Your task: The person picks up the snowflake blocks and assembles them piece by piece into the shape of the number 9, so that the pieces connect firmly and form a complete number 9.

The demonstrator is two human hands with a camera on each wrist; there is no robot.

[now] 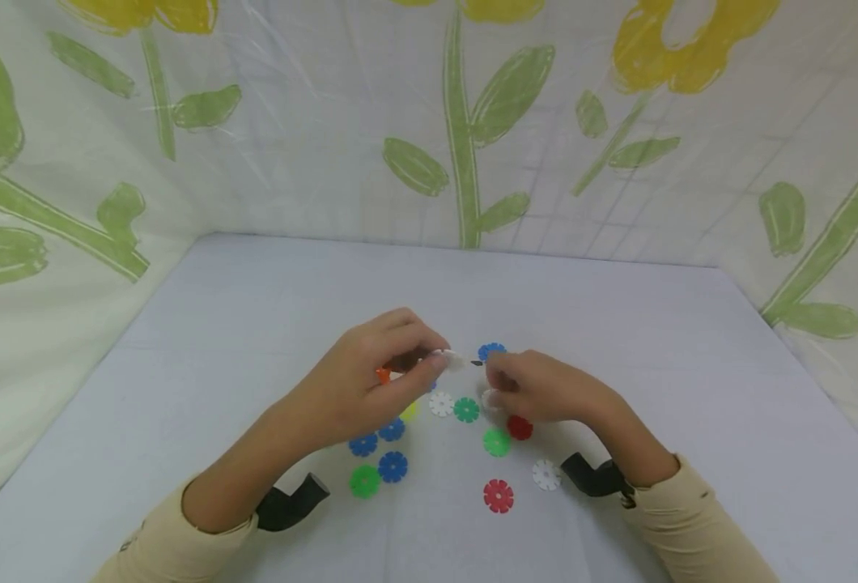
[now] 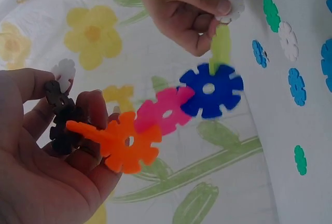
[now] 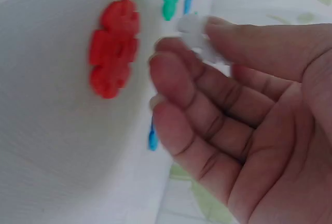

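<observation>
My left hand (image 1: 378, 372) pinches a white notched disc (image 2: 64, 74) between thumb and fingers. Joined black discs (image 2: 65, 123) lie along its fingers, followed by an orange disc (image 2: 130, 142), a pink disc (image 2: 163, 112), a blue disc (image 2: 220, 86) and a yellow-green disc (image 2: 221, 47) in a chain. My right hand (image 1: 549, 387) pinches another white disc (image 3: 199, 37) between thumb and forefinger, its other fingers loosely bent. In the left wrist view this disc overlaps the chain's yellow-green end. Both hands are raised over the white table, a gap between them.
Loose discs lie on the white table (image 1: 290, 283): several blue ones (image 1: 392, 467) and a green one (image 1: 365, 482) at left, red ones (image 1: 498, 495), green ones (image 1: 497, 442) and white ones (image 1: 546, 474) towards the right. A flower-printed curtain (image 1: 327, 121) stands behind.
</observation>
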